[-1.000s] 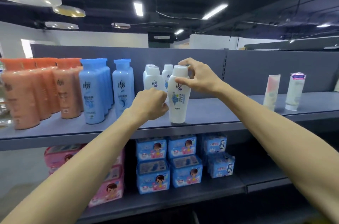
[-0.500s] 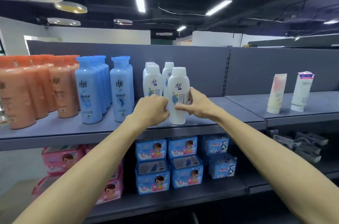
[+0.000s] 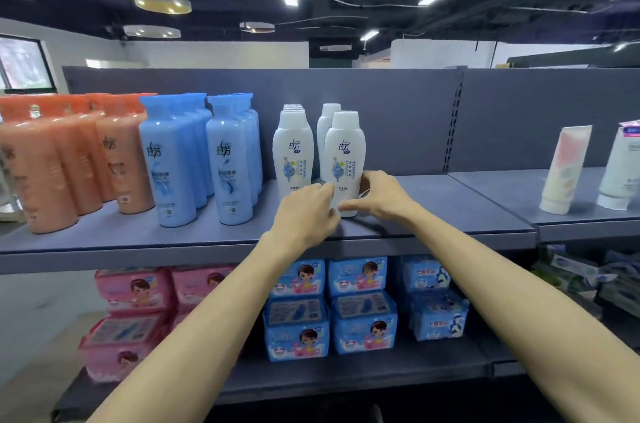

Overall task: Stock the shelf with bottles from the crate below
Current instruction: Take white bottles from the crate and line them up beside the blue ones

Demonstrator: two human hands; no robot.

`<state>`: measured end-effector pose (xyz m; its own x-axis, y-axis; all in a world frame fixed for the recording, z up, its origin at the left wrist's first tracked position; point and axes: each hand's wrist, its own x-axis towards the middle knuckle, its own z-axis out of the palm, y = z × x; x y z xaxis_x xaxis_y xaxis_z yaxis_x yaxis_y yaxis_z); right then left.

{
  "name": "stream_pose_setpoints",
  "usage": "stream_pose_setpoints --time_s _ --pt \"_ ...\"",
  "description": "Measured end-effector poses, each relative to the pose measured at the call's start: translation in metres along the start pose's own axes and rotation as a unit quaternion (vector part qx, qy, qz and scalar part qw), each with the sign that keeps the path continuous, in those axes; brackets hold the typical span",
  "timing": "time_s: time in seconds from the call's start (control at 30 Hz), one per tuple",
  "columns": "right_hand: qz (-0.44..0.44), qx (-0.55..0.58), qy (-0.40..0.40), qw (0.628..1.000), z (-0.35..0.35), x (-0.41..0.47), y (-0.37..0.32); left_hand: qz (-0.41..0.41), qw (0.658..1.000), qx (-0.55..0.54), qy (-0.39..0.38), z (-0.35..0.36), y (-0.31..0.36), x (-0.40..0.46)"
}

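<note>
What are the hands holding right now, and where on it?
Both hands hold the front white bottle at its base as it stands on the shelf: left hand on its left side, right hand on its right.

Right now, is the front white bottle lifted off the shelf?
No: the front white bottle stands upright on the shelf, with the left hand and right hand at its base.

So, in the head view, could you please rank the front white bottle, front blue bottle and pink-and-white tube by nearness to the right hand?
1. Front white bottle, at the right hand.
2. Front blue bottle, to the left.
3. Pink-and-white tube, far right.
</note>
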<state>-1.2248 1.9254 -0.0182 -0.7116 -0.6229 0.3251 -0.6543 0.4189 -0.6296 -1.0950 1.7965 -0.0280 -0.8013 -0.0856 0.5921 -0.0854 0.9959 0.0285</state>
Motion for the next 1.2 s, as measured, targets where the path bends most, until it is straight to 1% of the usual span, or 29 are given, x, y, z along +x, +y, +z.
stream_pose_setpoints --time_s 0.23,0.3,0.37,0.87,1.0,1.2 --pt "-0.009 0.009 0.001 1.000 0.003 0.037 0.016 -0.032 0.999 -0.009 -0.013 0.019 -0.001 0.021" --pt "-0.002 -0.009 0.008 1.000 0.006 0.048 0.022 -0.036 0.999 -0.012 -0.020 0.023 0.000 0.026" --pt "0.006 -0.003 0.011 1.000 0.010 0.059 0.027 -0.037 0.999 -0.014 -0.023 0.027 0.001 0.031" --pt "0.012 0.007 0.013 1.000 0.021 0.111 0.045 -0.069 0.997 0.033 0.011 0.051 0.014 0.053" --pt "0.016 0.027 0.018 0.999 0.024 0.121 0.049 -0.090 0.996 0.022 0.017 0.057 0.016 0.060" --pt "0.020 0.076 0.023 0.997 0.033 0.129 0.059 -0.094 0.995 -0.002 0.032 0.064 0.014 0.062"
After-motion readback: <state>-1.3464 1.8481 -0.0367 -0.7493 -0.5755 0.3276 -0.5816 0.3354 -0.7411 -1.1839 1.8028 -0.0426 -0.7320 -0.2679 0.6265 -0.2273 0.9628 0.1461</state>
